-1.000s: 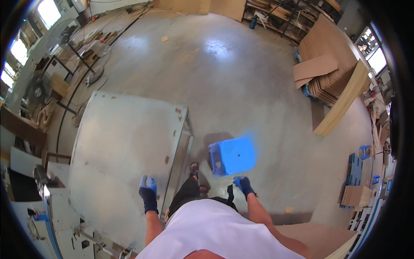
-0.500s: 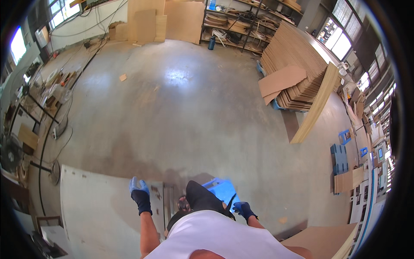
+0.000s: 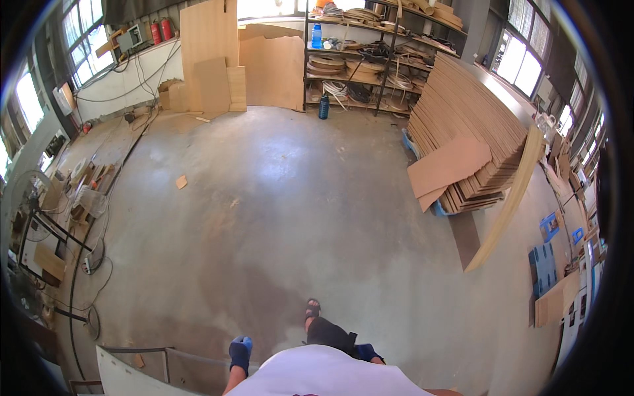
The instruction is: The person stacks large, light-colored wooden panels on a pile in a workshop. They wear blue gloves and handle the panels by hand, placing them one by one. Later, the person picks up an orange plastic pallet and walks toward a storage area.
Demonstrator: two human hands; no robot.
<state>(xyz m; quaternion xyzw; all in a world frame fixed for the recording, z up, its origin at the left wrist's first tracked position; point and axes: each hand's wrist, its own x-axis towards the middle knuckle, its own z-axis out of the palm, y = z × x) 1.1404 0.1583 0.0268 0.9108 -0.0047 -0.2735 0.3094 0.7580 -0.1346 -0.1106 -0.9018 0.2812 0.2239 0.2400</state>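
Note:
My left hand point(image 3: 241, 348), in a blue glove with a dark cuff, hangs just left of my white shirt. Its fingers look curled together, with nothing visible in them. Close by on its left is the pale flat-topped table point(image 3: 122, 376), partly cut off by the lower edge; the hand appears apart from it. My right hand point(image 3: 367, 353), also in a dark blue glove, hangs by my right side. My body hides part of it and its fingers cannot be made out. A sandalled foot point(image 3: 313, 308) of mine is on the floor ahead.
A tall stack of brown boards point(image 3: 462, 125) stands at right, a long wooden strip point(image 3: 508, 204) leaning beside it. Shelving point(image 3: 380, 72) with coiled strips stands at the back, a dark bottle point(image 3: 323, 107) before it. Fans point(image 3: 92, 321) and cables line the left. A blue pallet point(image 3: 543, 269) stands far right.
My left hand has come off the tabletop to my side. The table has slipped down in view and the blue stool is out of sight. One foot now shows ahead of me.

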